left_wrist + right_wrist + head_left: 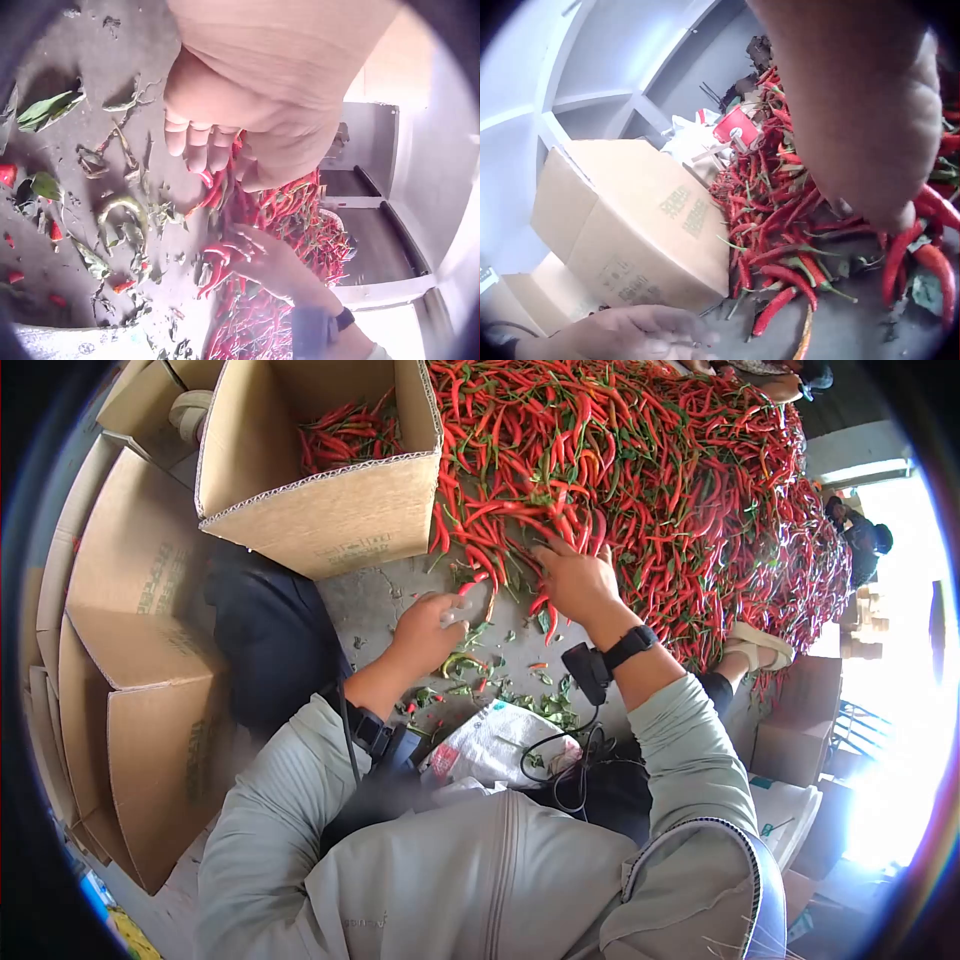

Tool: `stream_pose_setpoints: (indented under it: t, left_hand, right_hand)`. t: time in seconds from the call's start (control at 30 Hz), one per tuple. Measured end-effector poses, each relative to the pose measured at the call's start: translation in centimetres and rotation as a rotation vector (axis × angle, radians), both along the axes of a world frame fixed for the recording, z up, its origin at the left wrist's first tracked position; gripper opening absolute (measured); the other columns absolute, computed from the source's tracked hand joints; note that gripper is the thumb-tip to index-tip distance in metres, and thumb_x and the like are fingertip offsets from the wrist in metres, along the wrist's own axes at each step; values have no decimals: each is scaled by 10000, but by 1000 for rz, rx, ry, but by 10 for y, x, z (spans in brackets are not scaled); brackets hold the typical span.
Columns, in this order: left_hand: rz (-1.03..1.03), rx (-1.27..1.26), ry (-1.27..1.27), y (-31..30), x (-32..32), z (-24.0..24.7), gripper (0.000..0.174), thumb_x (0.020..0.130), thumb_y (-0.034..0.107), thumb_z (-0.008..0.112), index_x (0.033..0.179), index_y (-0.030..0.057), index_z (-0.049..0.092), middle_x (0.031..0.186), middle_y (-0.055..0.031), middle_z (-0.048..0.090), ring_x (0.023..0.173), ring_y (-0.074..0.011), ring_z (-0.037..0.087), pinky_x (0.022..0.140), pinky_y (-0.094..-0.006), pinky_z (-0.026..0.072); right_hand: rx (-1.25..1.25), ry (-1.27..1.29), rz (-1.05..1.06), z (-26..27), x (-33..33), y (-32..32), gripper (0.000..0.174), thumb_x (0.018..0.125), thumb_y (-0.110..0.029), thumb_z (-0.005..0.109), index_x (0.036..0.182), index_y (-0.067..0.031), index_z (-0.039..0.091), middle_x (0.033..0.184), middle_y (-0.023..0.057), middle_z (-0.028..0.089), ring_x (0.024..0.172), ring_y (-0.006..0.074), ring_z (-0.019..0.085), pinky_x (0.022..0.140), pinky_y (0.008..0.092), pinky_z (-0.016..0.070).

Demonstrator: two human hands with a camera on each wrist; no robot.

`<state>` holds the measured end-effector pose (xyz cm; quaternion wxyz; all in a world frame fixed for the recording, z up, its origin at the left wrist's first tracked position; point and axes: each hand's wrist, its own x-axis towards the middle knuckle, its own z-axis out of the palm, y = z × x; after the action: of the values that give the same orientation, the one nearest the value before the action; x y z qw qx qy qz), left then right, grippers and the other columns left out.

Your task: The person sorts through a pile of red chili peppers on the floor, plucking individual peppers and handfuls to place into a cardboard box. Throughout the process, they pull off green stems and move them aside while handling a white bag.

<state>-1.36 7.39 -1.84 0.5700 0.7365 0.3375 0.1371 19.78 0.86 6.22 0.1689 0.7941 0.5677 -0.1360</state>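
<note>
Red chili peppers [640, 480] with green stems lie heaped on the grey floor. My right hand [578, 582] reaches palm-down to the near edge of the heap. Its fingers are spread and touch several peppers, seen also in the left wrist view, where the right hand [266, 262] lies over them. My left hand [430, 632] hovers over the floor, left of the right hand, thumb and fingers loosely bent and apart. A red pepper [473, 582] shows just past its fingertips. In the right wrist view the left hand [622, 334] has relaxed fingers with nothing visible between them.
An open cardboard box [330, 515] with some peppers inside stands at the upper left. Flattened cartons [140, 650] lean at the left. A white sack [490, 745] lies before my lap, leaf scraps [465, 668] around it. Another person's sandaled foot [755, 648] is at the right.
</note>
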Motion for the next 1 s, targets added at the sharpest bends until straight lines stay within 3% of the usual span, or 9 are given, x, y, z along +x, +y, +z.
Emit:
stream_pose_setpoints:
  t: [0.1, 0.2, 0.3, 0.5, 0.57, 0.67, 0.73, 0.77, 1.0]
  left_hand:
    - [-38, 14, 48, 2, 1, -7, 311, 712, 122, 625, 1016, 66, 587, 984, -112, 561, 909, -231, 564, 786, -327, 441]
    - [-84, 290, 39, 3, 3, -13, 315, 686, 138, 625, 993, 69, 598, 995, -138, 563, 899, -294, 557, 779, -371, 446]
    - [-119, 278, 47, 1, 3, -9, 312, 669, 137, 635, 973, 74, 602, 984, -130, 563, 906, -307, 547, 792, -383, 441]
    - [-180, 456, 82, -3, 0, -16, 292, 667, 135, 653, 951, 86, 606, 968, -116, 562, 951, -285, 531, 820, -361, 432]
    - [-196, 406, 81, -4, -2, -14, 267, 674, 137, 651, 935, 94, 618, 993, -123, 562, 961, -296, 525, 850, -372, 424]
    - [-186, 460, 81, -7, -8, -10, 247, 667, 120, 655, 910, 88, 625, 970, -124, 567, 932, -294, 539, 828, -368, 439]
    - [-167, 475, 79, -8, -10, -11, 240, 665, 118, 654, 901, 83, 625, 950, -125, 571, 911, -296, 545, 816, -368, 443]
    - [-157, 480, 78, -9, -12, -11, 239, 664, 116, 652, 898, 81, 624, 943, -126, 572, 904, -297, 548, 810, -368, 445]
    - [-173, 417, 58, -14, -13, -22, 216, 667, 107, 638, 882, 86, 623, 891, -95, 591, 831, -269, 572, 733, -346, 463]
  right_hand:
    - [257, 73, 178, -36, -12, 11, 534, 724, -204, 582, 1238, -216, 440, 1374, 43, 303, 1177, 281, 402, 934, 608, 275]
    - [153, 217, 165, -49, -49, 3, 637, 660, -248, 625, 1263, -232, 419, 1424, 69, 175, 1255, 382, 246, 972, 604, 238]
    - [9, 296, 231, -45, -43, -20, 617, 657, -270, 632, 1243, -231, 444, 1425, 70, 173, 1250, 388, 251, 964, 616, 242]
    - [105, 690, 130, 56, 2, -102, 419, 673, -132, 643, 1085, -100, 577, 1283, 159, 422, 1174, 311, 412, 962, 371, 348]
    - [155, 657, 4, 115, 15, -138, 392, 693, -128, 647, 1074, -74, 571, 1233, 143, 475, 1066, 286, 513, 894, 323, 404]
    - [191, 387, -265, 201, 35, -213, 433, 666, -48, 613, 1093, -7, 554, 1138, 146, 546, 1075, 231, 506, 913, 334, 382]
    - [22, -125, -472, 274, -13, -222, 378, 676, -66, 587, 1039, 34, 562, 1017, 154, 596, 930, 232, 583, 805, 314, 443]
    - [312, -157, -267, 272, 36, -315, 322, 730, -64, 587, 1043, 10, 575, 1010, 115, 590, 923, 217, 565, 789, 308, 442]
    - [387, 85, -303, 268, 3, -367, 303, 729, -69, 586, 1019, 19, 576, 978, 121, 596, 892, 211, 576, 775, 303, 447]
